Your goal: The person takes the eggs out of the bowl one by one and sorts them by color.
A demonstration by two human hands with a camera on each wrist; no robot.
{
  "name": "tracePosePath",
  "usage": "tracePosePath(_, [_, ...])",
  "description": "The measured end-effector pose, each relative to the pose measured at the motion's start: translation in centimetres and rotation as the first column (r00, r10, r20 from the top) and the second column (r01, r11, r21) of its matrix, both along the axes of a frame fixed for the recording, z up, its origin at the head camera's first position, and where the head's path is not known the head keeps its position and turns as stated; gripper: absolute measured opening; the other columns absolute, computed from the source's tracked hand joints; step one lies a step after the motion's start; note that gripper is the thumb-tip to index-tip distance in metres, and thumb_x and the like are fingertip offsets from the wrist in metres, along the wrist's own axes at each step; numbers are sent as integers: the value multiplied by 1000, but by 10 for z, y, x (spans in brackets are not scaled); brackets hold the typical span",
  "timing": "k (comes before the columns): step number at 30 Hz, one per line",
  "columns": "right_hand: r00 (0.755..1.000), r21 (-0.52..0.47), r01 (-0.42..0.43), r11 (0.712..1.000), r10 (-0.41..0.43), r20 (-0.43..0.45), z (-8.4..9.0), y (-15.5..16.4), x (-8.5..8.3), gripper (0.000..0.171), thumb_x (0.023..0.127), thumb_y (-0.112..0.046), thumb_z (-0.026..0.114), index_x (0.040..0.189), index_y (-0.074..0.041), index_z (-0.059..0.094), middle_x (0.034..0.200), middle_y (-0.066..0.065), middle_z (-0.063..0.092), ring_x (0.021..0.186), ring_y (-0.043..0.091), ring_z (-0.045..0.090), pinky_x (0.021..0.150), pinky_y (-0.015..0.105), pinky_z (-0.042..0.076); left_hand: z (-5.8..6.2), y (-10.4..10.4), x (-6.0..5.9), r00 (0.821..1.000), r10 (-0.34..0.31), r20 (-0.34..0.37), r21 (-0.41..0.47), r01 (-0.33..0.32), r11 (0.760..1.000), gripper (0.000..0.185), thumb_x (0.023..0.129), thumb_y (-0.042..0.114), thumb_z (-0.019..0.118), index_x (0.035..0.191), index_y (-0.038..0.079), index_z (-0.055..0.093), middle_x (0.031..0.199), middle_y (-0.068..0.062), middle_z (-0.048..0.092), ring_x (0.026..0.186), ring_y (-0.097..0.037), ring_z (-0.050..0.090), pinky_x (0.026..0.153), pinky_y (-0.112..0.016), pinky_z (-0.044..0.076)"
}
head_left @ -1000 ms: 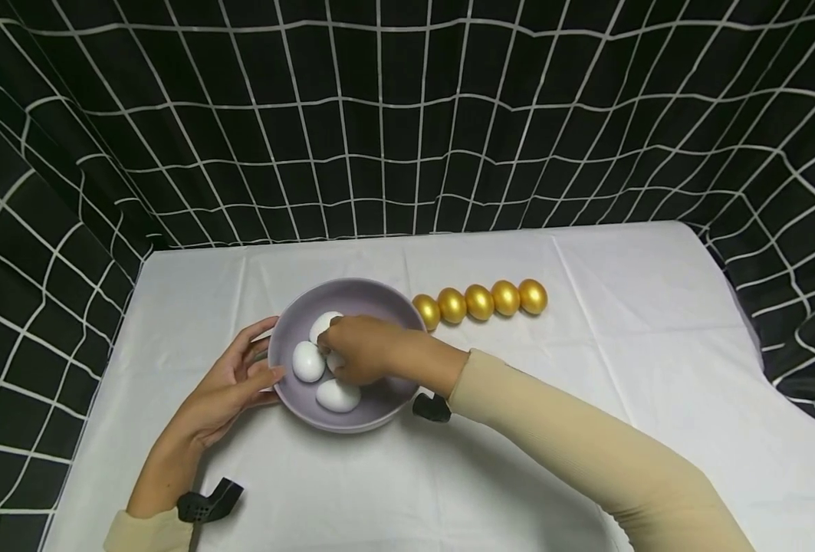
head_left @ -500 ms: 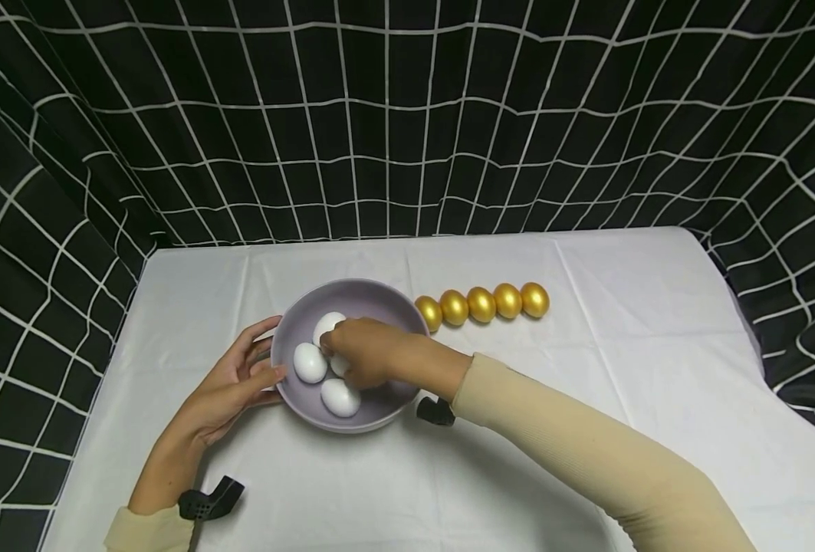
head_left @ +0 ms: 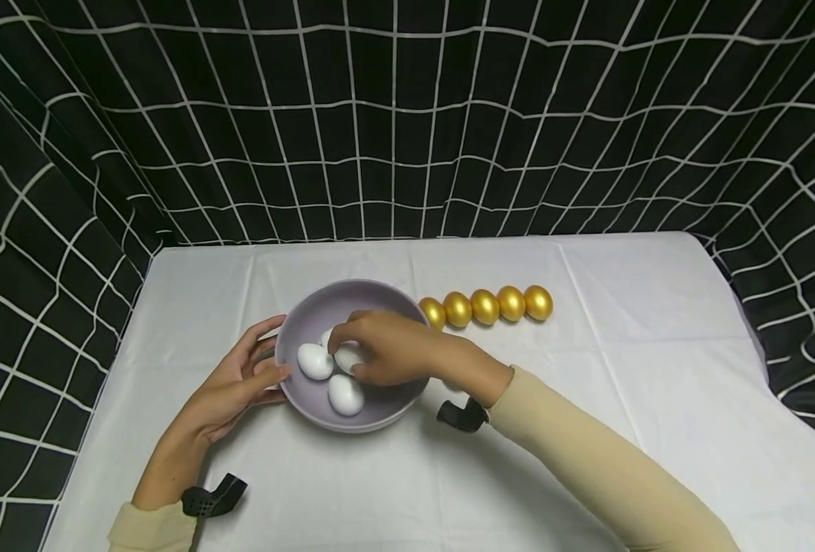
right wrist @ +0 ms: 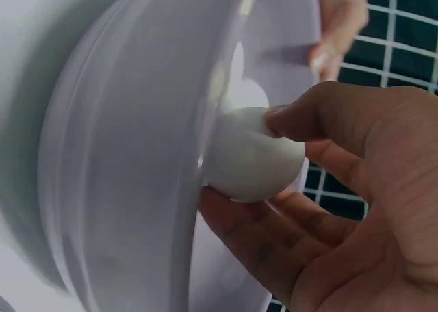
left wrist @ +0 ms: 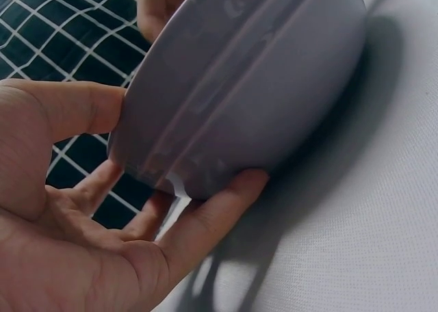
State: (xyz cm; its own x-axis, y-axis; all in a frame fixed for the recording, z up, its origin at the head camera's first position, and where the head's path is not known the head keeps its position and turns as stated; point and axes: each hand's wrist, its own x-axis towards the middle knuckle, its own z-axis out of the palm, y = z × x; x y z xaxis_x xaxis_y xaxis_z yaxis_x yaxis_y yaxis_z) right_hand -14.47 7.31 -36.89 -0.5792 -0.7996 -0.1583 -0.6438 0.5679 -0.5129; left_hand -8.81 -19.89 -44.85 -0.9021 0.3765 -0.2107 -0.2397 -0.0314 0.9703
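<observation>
Presently:
- Right hand (head_left: pixel 388 349): reached into the grey bowl (head_left: pixel 379 295), a white egg (right wrist: pixel 253 154) pinched between thumb and curled fingers.
- Left hand (head_left: pixel 231 387): fingers spread, bowl's outer wall cradled.

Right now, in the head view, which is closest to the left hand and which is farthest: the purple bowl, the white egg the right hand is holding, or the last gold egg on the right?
From the left hand:
1. Purple bowl, touching its fingers.
2. Held white egg, inside the bowl, in the right hand.
3. Last gold egg, far right of the row.
</observation>
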Motion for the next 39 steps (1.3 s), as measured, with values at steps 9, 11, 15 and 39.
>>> tracePosePath(9, [986, -270, 157, 950, -139, 87, -5, 31, 6, 36, 94, -10, 74, 129, -10, 69, 131, 5, 70, 118, 20, 67, 89, 31, 63, 0, 2, -1, 1000, -8, 0, 9, 8, 1000, 79, 102, 3, 64, 166, 19, 21, 165, -24, 31, 123, -8, 64, 90, -39, 62])
tracePosePath(11, [974, -323, 219, 921, -184, 135, -6, 37, 9, 36, 94, -10, 75, 130, -11, 68, 132, 5, 69, 119, 22, 68, 89, 30, 63, 1, 2, -1, 1000, -5, -3, 2, 5, 1000, 79, 102, 3, 64, 166, 19, 22, 164, -24, 31, 122, -8, 65, 90, -38, 62])
tracePosePath(15, [947, -411, 313, 856, -252, 199, -6, 50, 14, 38, 94, -11, 78, 131, -15, 68, 131, 3, 67, 123, 24, 68, 91, 36, 64, 1, 2, 0, 1000, -2, -3, -1, 2, 1000, 79, 102, 4, 64, 166, 20, 22, 164, -24, 31, 121, -9, 65, 90, -38, 62])
tracePosePath(39, [755, -509, 655, 559, -467, 460, -29, 136, 48, 42, 95, -8, 77, 135, -11, 63, 140, 6, 59, 120, 13, 68, 87, 24, 62, 0, 2, 0, 1000, 8, -1, 0, -8, 1000, 79, 102, 5, 65, 167, 20, 22, 165, -25, 30, 126, -10, 64, 92, -41, 62])
